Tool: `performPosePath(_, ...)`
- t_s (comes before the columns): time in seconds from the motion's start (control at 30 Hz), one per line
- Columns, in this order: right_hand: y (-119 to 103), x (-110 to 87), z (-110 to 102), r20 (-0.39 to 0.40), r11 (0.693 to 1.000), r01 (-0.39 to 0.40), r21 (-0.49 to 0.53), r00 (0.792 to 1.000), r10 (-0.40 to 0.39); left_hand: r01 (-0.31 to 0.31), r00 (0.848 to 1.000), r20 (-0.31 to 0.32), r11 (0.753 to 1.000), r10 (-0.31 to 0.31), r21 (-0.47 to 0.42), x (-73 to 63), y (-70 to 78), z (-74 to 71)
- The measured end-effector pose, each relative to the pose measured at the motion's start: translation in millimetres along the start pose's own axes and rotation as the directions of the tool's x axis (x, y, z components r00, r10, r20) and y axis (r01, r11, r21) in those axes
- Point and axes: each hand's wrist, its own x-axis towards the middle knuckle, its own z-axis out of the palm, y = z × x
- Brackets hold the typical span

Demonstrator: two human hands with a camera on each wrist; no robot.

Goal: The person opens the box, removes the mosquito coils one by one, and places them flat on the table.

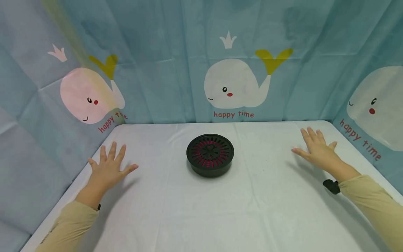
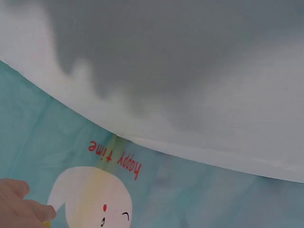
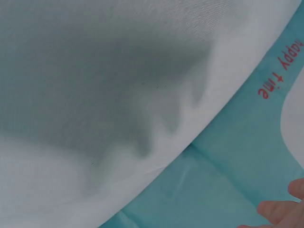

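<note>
Head view shows one round black container [image 1: 210,157] with a slotted top [image 1: 210,151], through which pink colour is visible. It stands on the white counter [image 1: 207,217], between the left hand [image 1: 108,171] and the right hand [image 1: 322,152], well apart from both. Both hands have their fingers straight and spread apart.
</note>
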Motion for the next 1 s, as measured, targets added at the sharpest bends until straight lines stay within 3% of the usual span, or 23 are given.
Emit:
performPosePath(0.43,-25,-1.1,3,-0.069,0.986,0.085,0.144,0.995,-0.075,-0.033,0.999,0.025,0.996,0.035,-0.088,-0.7,24.4,-0.1)
performPosePath(0.67,-48,0.8,3,-0.084,0.954,0.092,0.286,0.994,-0.070,-0.072,0.997,0.004,0.981,0.074,-0.180,2.2,38.8,-5.2)
performPosePath(0.83,-64,2.0,1,-0.024,0.904,0.086,0.418,0.996,-0.084,-0.091,0.996,-0.007,0.971,0.092,-0.221,4.4,47.2,-6.4)
performPosePath(1.0,-79,0.9,-2,0.072,0.863,0.005,0.505,0.996,-0.048,-0.095,0.995,0.013,0.960,0.102,-0.262,6.9,55.0,-5.8)
